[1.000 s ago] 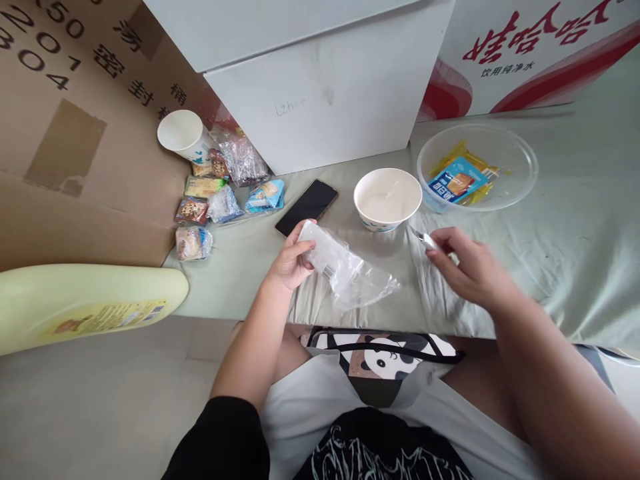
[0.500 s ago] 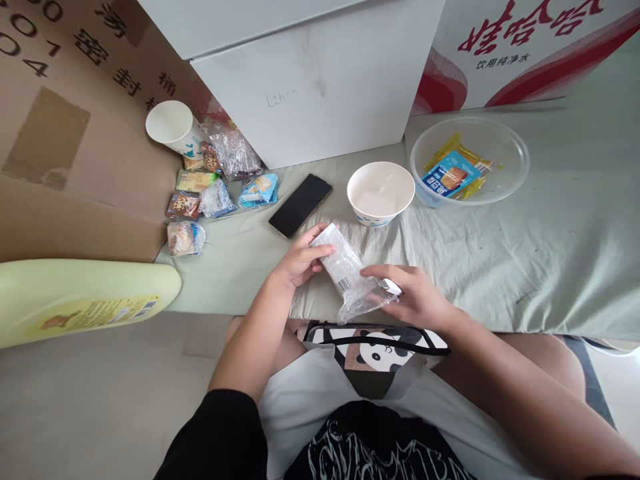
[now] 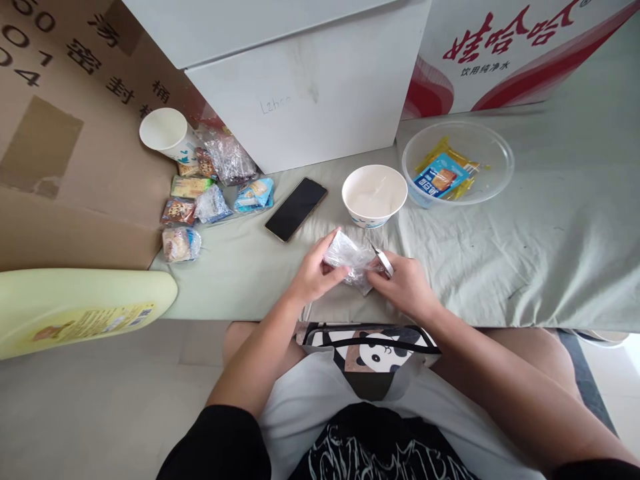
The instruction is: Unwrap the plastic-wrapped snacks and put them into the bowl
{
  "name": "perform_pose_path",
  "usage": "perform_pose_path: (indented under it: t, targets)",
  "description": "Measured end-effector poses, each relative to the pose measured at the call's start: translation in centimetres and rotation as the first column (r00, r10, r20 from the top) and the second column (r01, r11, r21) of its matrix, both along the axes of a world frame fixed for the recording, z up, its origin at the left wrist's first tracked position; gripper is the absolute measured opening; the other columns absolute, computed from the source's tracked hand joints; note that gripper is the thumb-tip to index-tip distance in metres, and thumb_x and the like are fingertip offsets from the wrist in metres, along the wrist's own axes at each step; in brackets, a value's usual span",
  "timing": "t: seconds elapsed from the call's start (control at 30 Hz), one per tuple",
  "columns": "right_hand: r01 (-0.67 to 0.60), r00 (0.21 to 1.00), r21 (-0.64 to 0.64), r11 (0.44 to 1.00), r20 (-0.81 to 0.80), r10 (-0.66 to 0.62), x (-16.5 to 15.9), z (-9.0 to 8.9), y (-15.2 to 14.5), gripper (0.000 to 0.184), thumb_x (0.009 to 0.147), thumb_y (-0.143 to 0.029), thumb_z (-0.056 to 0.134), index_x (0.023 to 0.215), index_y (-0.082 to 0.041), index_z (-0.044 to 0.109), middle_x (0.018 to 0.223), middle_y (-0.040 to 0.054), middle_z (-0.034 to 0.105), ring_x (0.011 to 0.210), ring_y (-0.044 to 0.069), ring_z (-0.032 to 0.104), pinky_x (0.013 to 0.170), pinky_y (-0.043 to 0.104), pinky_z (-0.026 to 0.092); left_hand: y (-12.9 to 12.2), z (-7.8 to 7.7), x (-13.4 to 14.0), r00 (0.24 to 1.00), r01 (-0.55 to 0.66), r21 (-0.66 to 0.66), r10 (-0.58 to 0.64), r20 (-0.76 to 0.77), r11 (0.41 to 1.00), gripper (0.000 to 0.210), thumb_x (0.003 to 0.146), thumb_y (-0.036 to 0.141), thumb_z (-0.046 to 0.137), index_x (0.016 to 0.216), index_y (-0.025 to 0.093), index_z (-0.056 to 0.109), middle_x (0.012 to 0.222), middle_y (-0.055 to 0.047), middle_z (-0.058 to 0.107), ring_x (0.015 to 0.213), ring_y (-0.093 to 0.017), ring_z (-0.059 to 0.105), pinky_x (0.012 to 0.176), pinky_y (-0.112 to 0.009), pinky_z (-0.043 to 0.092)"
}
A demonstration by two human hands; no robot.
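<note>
A small package in clear bubble wrap is between my hands, just above the cloth near its front edge. My left hand is closed around its left side, thumb across the front. In my right hand is a small white utility knife, its thin dark tip pointing up and left. The fingers of that same hand also touch the right end of the wrap. What lies inside the wrap is hard to make out. Just beyond my hands stands a white paper bowl, and a black phone lies to its left.
A clear plastic bowl at right holds snack packets. At left are several wrapped snacks and a tipped paper cup against a cardboard box. White boxes line the back; a yellow-green bottle juts in at left.
The package has been turned in my hands, so its barcode no longer shows. My right hand has moved up slightly, and the knife's tip now points away from me. The view has shifted a little.
</note>
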State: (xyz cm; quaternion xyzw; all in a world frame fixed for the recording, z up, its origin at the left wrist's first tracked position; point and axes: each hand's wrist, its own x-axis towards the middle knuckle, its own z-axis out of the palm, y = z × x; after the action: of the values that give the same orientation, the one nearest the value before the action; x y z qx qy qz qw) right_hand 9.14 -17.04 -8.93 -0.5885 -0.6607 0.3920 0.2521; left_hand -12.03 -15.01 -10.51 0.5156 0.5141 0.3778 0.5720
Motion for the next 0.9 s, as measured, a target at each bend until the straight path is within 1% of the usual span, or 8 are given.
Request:
perform_pose_path:
  t: [0.07, 0.13, 0.27, 0.4, 0.47, 0.57, 0.73, 0.9]
  targets:
    - [0.064, 0.998, -0.022, 0.998, 0.019, -0.064, -0.1, 0.1, 0.1, 0.011, 0.078, -0.031, 0.056, 0.072, -0.023, 0.058, 0.064, 0.0015, 0.067, 0.059, 0.017, 0.059, 0.058, 0.027, 0.040, -0.6, -0.1, 0.2, 0.997, 0.051, 0.070, -0.047, -0.055, 0.996, 0.093, 0.068, 0.047, 0.089, 0.150, 0.022, 0.052, 0.139, -0.014, 0.060, 0.115, -0.030, 0.065, 0.087, -0.035, 0.059]
    - [0.105, 0.993, -0.037, 0.994, 0.059, -0.102, -0.2, 0.1, 0.2, 0.012, 0.078, -0.033, 0.058, 0.072, -0.023, 0.057, 0.063, 0.0014, 0.066, 0.058, 0.017, 0.058, 0.056, 0.027, 0.038, -0.9, -0.1, 0.6, 0.985, 0.065, 0.135, -0.042, -0.165, 0.989, 0.102, 0.062, 0.042, 0.093, 0.152, 0.022, 0.049, 0.146, -0.016, 0.055, 0.129, -0.036, 0.059, 0.101, -0.043, 0.056]
    - [0.149, 0.986, -0.060, 0.987, 0.085, -0.144, -0.4, 0.2, 0.4, 0.013, 0.078, -0.035, 0.059, 0.084, -0.023, 0.059, 0.064, 0.0006, 0.065, 0.059, 0.019, 0.059, 0.057, 0.028, 0.038, -0.8, -0.4, 1.1, 0.962, 0.032, 0.216, 0.029, -0.270, 0.976, 0.083, 0.075, 0.035, 0.084, 0.149, 0.021, 0.050, 0.141, -0.015, 0.060, 0.135, -0.035, 0.055, 0.114, -0.048, 0.045]
    - [0.158, 0.986, -0.058, 0.986, -0.053, -0.161, 0.0, 0.6, 0.5, 0.027, 0.085, -0.039, 0.056, 0.105, -0.021, 0.062, 0.075, 0.0025, 0.070, 0.067, 0.021, 0.064, 0.064, 0.031, 0.044, -0.6, -0.9, 1.2, 0.984, -0.040, 0.140, 0.064, -0.168, 0.989, 0.074, 0.082, 0.035, 0.077, 0.149, 0.022, 0.048, 0.138, -0.013, 0.062, 0.124, -0.030, 0.062, 0.102, -0.041, 0.053]
    - [0.114, 0.991, -0.030, 0.993, -0.072, -0.116, 0.3, 0.8, 0.4, 0.023, 0.091, -0.036, 0.048, 0.098, -0.022, 0.064, 0.071, 0.0020, 0.066, 0.065, 0.020, 0.061, 0.063, 0.031, 0.044, -0.5, -1.1, 1.1, 0.986, -0.085, 0.132, 0.102, -0.130, 0.988, 0.073, 0.080, 0.035, 0.078, 0.146, 0.023, 0.048, 0.136, -0.012, 0.062, 0.118, -0.028, 0.064, 0.096, -0.038, 0.054]
    - [0.052, 0.996, 0.109, 0.993, -0.077, -0.044, 0.6, 0.8, 0.3, 0.029, 0.096, -0.032, 0.040, 0.084, -0.022, 0.064, 0.069, 0.0033, 0.060, 0.068, 0.020, 0.059, 0.064, 0.032, 0.045, -0.5, -1.0, 1.2, 0.984, -0.137, 0.138, 0.151, -0.093, 0.981, 0.070, 0.076, 0.034, 0.082, 0.137, 0.026, 0.048, 0.125, -0.009, 0.063, 0.102, -0.023, 0.066, 0.084, -0.032, 0.054]
    - [0.016, 0.994, 0.222, 0.975, -0.111, 0.009, 0.4, 0.0, -0.2, 0.032, 0.096, -0.033, 0.048, 0.121, -0.022, 0.065, 0.091, 0.0061, 0.071, 0.066, 0.017, 0.060, 0.064, 0.031, 0.048, -0.5, -0.7, 1.7, 0.978, -0.207, 0.090, 0.210, -0.016, 0.974, 0.062, 0.073, 0.035, 0.085, 0.120, 0.029, 0.045, 0.106, -0.001, 0.060, 0.079, -0.015, 0.062, 0.069, -0.026, 0.051]
    - [0.031, 0.999, 0.264, 0.964, 0.018, -0.037, 0.3, -0.5, -0.9, 0.018, 0.094, -0.034, 0.054, 0.105, -0.024, 0.065, 0.090, 0.0047, 0.076, 0.064, 0.017, 0.066, 0.061, 0.028, 0.046, -0.5, -0.9, 1.6, 0.983, -0.183, 0.061, 0.184, -0.012, 0.981, 0.060, 0.074, 0.036, 0.084, 0.120, 0.028, 0.046, 0.104, -0.001, 0.061, 0.078, -0.014, 0.064, 0.070, -0.026, 0.054]
